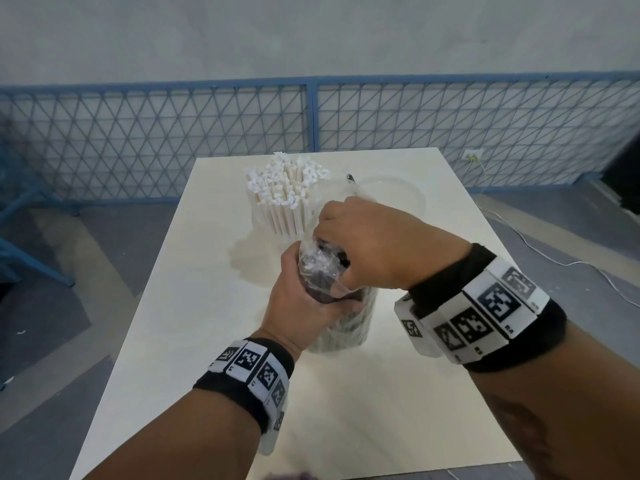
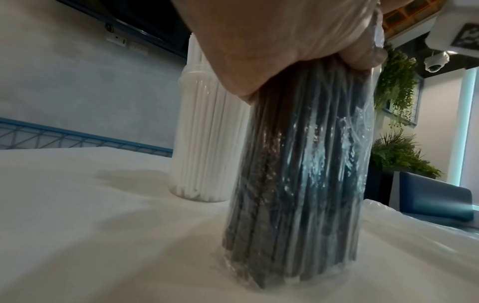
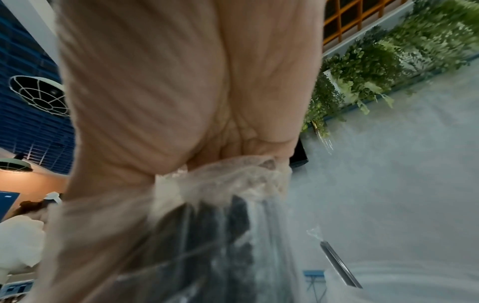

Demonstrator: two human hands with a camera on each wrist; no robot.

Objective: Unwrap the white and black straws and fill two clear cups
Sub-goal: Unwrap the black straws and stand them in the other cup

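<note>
Left hand (image 1: 304,299) wrapped round the upper part of the black straw bundle (image 2: 305,164), fingers curled firm on it, holding it upright with its foot on the desk (image 1: 194,341); right hand (image 1: 377,251) above, fingers pinching the clear plastic wrapper (image 1: 320,263) at the bundle's top; whether the wrapper is already torn open cannot be told; white straws (image 1: 287,199) stand in a clear cup (image 2: 204,184) just behind, near but apart from the bundle; a second clear cup (image 1: 401,195) lies beyond the right hand, with a loose black straw (image 3: 339,264) at it; judged step: stripping the wrapper from the black straws; done well, the left grip stays low enough to leave the film free, the right peels upward and away from the white straws, lest the filled cup be knocked over
</note>
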